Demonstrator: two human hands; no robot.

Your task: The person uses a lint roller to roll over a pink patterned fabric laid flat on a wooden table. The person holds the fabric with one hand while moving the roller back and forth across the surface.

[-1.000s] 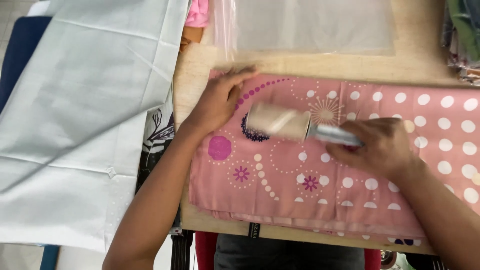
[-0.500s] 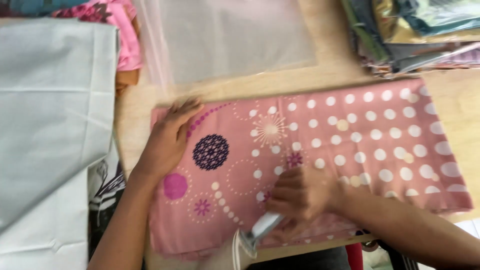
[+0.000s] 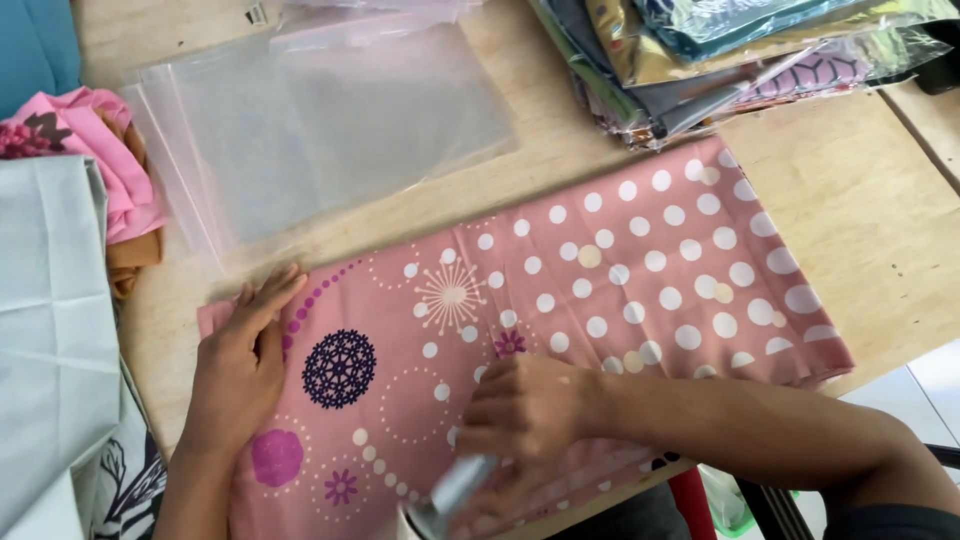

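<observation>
A folded pink cloth (image 3: 620, 270) with white dots and flower prints lies flat on the wooden table (image 3: 870, 220). My left hand (image 3: 243, 360) presses flat on the cloth's left end, fingers spread. My right hand (image 3: 525, 410) grips a silver-handled roller (image 3: 450, 495) at the cloth's near edge; the roller is blurred and partly cut off by the frame's bottom.
A stack of clear plastic bags (image 3: 330, 130) lies behind the cloth. Packaged folded fabrics (image 3: 720, 60) are piled at the back right. Pale grey cloth (image 3: 50, 330) and pink and orange cloth (image 3: 110, 190) sit at the left.
My right hand has drawn the roller from the cloth's middle down to its near edge. My left hand stays pressed on the left end. The view has shifted left and upward.
</observation>
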